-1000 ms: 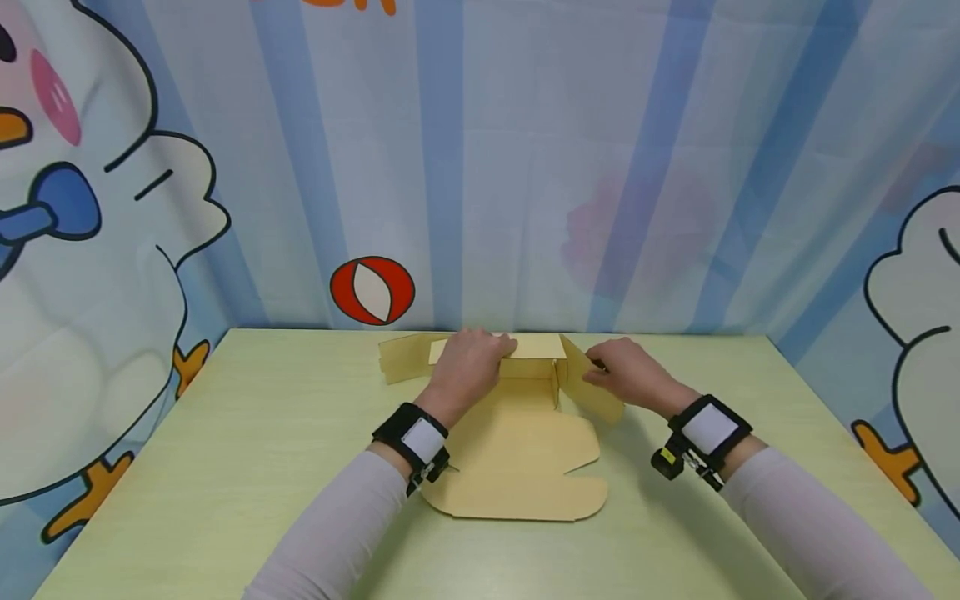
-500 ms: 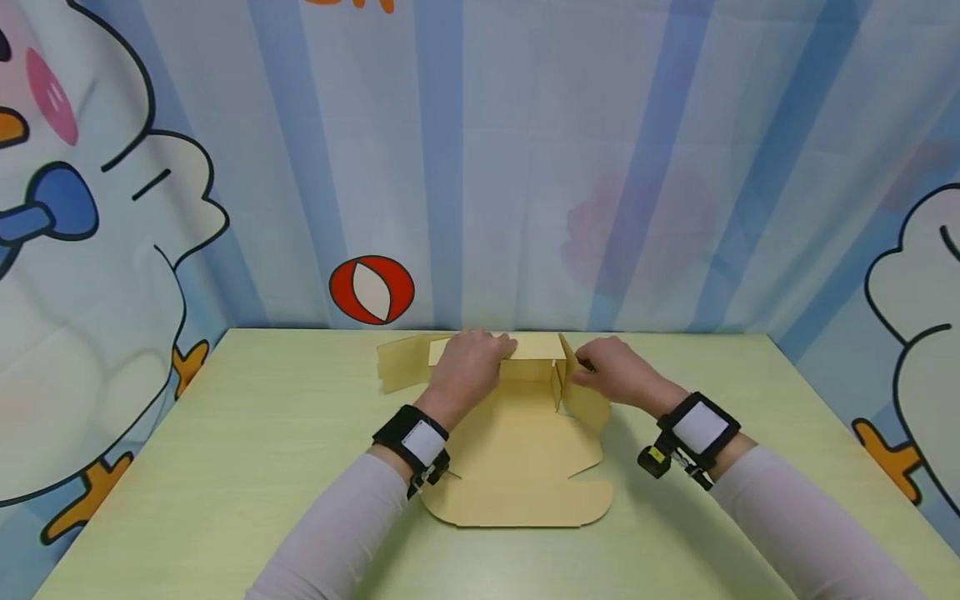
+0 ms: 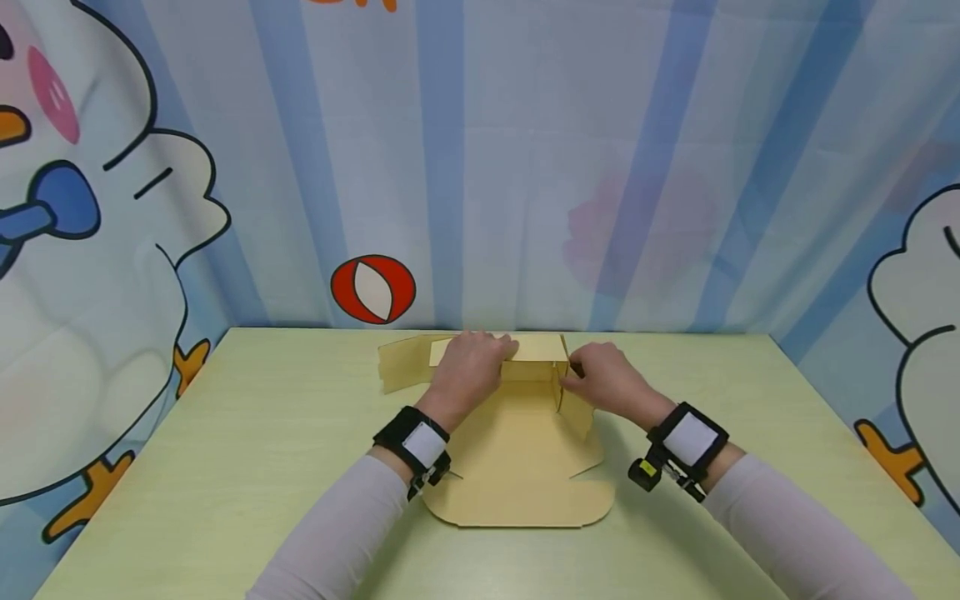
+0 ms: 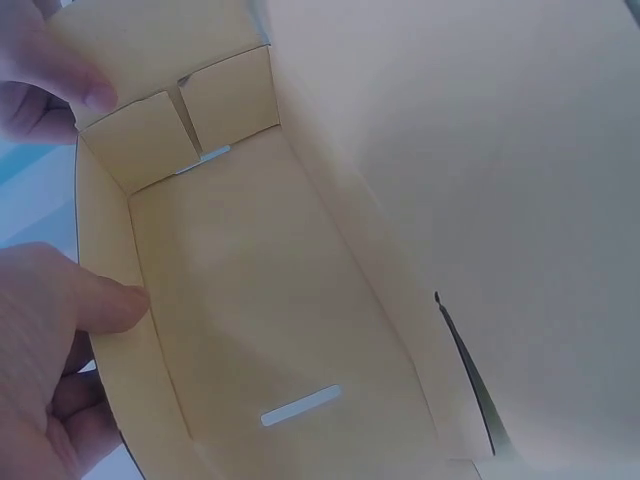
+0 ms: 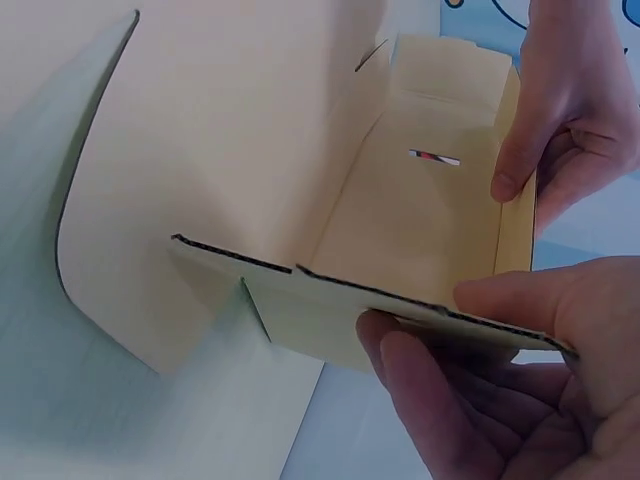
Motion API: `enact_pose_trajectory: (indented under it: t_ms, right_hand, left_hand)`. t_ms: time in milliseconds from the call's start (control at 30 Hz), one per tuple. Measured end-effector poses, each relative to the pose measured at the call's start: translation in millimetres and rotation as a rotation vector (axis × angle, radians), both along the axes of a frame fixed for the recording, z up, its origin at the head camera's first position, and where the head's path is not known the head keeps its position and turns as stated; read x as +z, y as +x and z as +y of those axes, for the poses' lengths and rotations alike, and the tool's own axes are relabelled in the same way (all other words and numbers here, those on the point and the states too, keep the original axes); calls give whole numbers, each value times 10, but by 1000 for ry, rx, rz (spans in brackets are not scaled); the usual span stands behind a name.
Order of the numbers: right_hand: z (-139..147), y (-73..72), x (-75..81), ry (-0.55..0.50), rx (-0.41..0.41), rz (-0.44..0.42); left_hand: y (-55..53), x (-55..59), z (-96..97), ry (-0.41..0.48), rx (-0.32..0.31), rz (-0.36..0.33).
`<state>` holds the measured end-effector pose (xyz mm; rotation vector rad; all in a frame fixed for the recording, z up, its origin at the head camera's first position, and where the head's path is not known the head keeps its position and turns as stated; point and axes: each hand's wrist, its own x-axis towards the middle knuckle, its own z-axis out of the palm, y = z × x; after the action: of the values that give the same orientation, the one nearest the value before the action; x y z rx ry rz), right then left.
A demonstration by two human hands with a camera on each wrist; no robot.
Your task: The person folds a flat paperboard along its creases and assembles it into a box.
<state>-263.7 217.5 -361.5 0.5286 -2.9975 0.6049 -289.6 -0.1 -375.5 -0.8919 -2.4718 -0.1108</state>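
Note:
A partly folded tan cardboard box [image 3: 517,502] lies on the table, its long lid panel spread toward me. My left hand [image 3: 467,375] grips the far wall, thumb inside the box and fingers outside, as the left wrist view shows. My right hand [image 3: 609,382] pinches the right side flap [image 5: 310,335] between thumb and fingers. In the left wrist view, that flap [image 4: 165,45] stands over two small inner tabs [image 4: 230,98] folded toward each other. The left side flap [image 3: 402,362] sticks outward, untouched. A narrow slot [image 4: 300,405] cuts through the box's panel.
The pale wood-look table [image 3: 300,467] ends just behind the box, against a striped blue cloth backdrop [image 3: 517,167] with cartoon figures. Camera straps sit on both wrists.
My right hand has moved left and swung the right side flap inward, closer to the box's end. The left hand stays in place on the far wall.

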Motion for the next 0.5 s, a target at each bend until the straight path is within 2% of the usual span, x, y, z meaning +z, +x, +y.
enact_pose_trajectory:
  t_ms: [133, 267, 500]
  right_hand:
    - [-10, 29, 13, -30, -11, -54]
    - [14, 35, 21, -66, -8, -164]
    - [114, 7, 25, -199, 49, -303]
  left_hand:
    - [6, 0, -1, -6, 4, 7]
    - [11, -1, -4, -10, 10, -1]
    - [23, 7, 1, -24, 13, -5]
